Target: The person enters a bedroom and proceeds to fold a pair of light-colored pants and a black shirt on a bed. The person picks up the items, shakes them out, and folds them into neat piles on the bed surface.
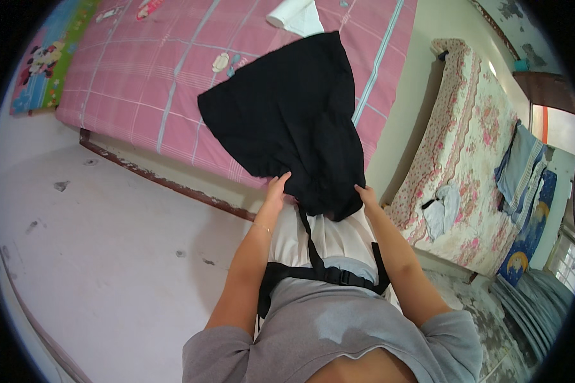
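A black cloth garment (292, 110), perhaps shorts or a skirt, is spread over the edge of a bed with a pink checked sheet (139, 86). My left hand (278, 189) grips its near edge on the left, thumb on top. At the near right corner, my right hand (365, 196) pinches the same edge. Between my hands the cloth bunches and droops a little toward my body. The fingers under the fabric are hidden. The garment's wider end lies flat, away from me.
White cloth or paper (297, 18) lies beyond the garment. A cartoon-printed board (43, 57) stands at far left. To the right, a second bed with a floral cover (484, 110) bears a grey cloth (443, 210) and blue folded fabric (522, 167). A black buckled strap (338, 276) crosses my waist.
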Available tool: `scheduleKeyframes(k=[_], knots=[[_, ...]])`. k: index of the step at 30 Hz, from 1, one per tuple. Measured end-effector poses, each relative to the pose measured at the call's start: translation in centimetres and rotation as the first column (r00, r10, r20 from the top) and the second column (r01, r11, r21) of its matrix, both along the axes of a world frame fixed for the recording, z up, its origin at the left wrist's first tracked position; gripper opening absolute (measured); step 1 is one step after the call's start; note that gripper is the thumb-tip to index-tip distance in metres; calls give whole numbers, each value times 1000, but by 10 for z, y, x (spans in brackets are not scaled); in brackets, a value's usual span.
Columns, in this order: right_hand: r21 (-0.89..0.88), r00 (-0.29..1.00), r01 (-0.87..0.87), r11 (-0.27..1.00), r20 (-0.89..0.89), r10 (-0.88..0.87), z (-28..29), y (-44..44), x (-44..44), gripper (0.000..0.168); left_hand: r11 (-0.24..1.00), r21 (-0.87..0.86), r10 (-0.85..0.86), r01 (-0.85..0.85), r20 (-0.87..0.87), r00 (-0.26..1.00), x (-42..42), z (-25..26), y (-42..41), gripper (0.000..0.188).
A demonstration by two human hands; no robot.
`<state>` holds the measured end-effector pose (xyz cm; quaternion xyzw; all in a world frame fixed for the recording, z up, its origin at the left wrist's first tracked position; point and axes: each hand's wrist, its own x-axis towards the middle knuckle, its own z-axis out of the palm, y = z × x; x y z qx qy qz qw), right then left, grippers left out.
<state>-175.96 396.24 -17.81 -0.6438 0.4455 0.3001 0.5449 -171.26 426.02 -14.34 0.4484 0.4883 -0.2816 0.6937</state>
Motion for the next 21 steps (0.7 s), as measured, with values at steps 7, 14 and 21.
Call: scheduleKeyframes(k=[7, 14, 21], knots=[[449, 725, 192, 873, 534, -434, 181, 24, 130, 35, 888, -451, 225, 86, 591, 774, 97, 174, -10, 41], [590, 306, 8, 807, 767, -564, 318, 82, 165, 41, 774, -547, 358, 319, 793, 493, 134, 282, -7, 43], [386, 696, 364, 848, 493, -523, 173, 96, 105, 48, 764, -629, 433, -144, 334, 837, 129, 172, 52, 39]])
